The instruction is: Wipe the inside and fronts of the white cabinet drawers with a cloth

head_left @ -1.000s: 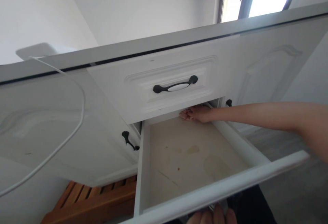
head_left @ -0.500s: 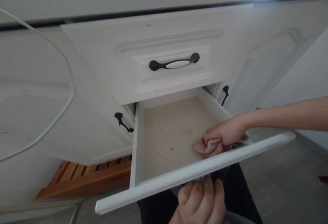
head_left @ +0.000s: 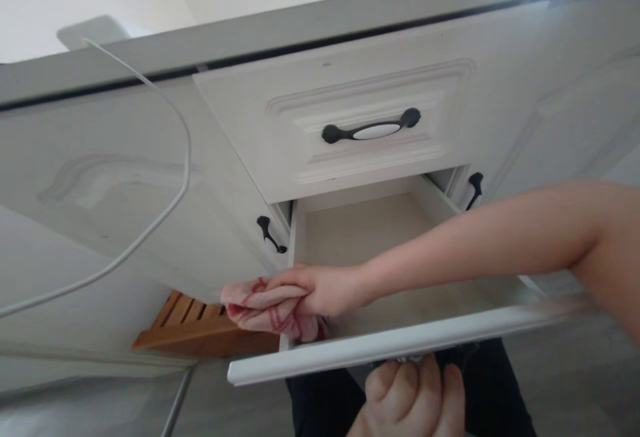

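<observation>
A pulled-out white drawer (head_left: 450, 324) extends toward me, its bare inside partly hidden by my right forearm. My right hand (head_left: 327, 292) is closed on a bunched pink cloth (head_left: 270, 307) with red stripes. The cloth lies over the drawer's left side wall near the front corner, part of it hanging outside. Below the front panel, my left hand (head_left: 407, 397) has its fingers curled around the drawer's handle, which is mostly hidden by the panel and the fingers.
Above is a shut drawer with a black handle (head_left: 373, 128). Cabinet door handles flank the opening, one at left (head_left: 270, 236), one at right (head_left: 475, 189). A white cable (head_left: 187, 157) hangs from the countertop (head_left: 280, 30). A slatted wooden piece (head_left: 200, 334) stands at lower left.
My right hand has carried the cloth from the drawer's front right corner across to its left side wall. My left hand keeps its hold. The view has shifted left.
</observation>
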Available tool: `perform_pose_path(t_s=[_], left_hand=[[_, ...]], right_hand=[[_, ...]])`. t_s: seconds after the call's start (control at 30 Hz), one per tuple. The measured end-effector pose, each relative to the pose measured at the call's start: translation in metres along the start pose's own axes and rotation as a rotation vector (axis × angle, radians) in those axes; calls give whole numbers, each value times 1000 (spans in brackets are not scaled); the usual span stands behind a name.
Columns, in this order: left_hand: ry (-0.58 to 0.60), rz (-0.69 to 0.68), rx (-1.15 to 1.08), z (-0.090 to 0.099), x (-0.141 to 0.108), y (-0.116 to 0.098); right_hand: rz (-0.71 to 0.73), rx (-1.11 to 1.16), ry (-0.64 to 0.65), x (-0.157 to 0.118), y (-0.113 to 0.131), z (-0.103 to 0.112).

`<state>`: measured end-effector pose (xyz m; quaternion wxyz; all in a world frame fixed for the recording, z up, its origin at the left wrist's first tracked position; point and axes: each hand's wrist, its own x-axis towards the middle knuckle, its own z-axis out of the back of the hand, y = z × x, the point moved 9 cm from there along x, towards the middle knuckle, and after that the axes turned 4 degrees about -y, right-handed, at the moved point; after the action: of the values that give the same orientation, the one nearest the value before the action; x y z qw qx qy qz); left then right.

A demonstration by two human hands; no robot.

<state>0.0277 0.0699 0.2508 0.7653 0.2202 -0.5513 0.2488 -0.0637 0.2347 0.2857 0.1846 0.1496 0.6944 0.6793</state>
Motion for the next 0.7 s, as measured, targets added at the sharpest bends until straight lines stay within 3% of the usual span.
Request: perform_pose_path(t_s=[0.1, 0.2, 0.27, 0.37, 0.57, 0.7], left_hand=[[-5, -26, -2, -1, -3, -1], [-18, -41, 7, 0, -3, -2], [1, -52, 16, -1, -2, -2], [35, -55, 22, -1, 2, -1], [67, -98, 14, -1, -2, -3], [36, -80, 13, -1, -3, -2]], right_hand=[[45, 39, 112, 0, 2, -19], [-130, 162, 204, -10, -12, -28], [-204, 241, 179, -13, -19, -25], [-199, 392, 141, -9, -22, -18], [-213, 491, 332, -18, -8, -21], [-314, 532, 344, -28, -9, -18]])
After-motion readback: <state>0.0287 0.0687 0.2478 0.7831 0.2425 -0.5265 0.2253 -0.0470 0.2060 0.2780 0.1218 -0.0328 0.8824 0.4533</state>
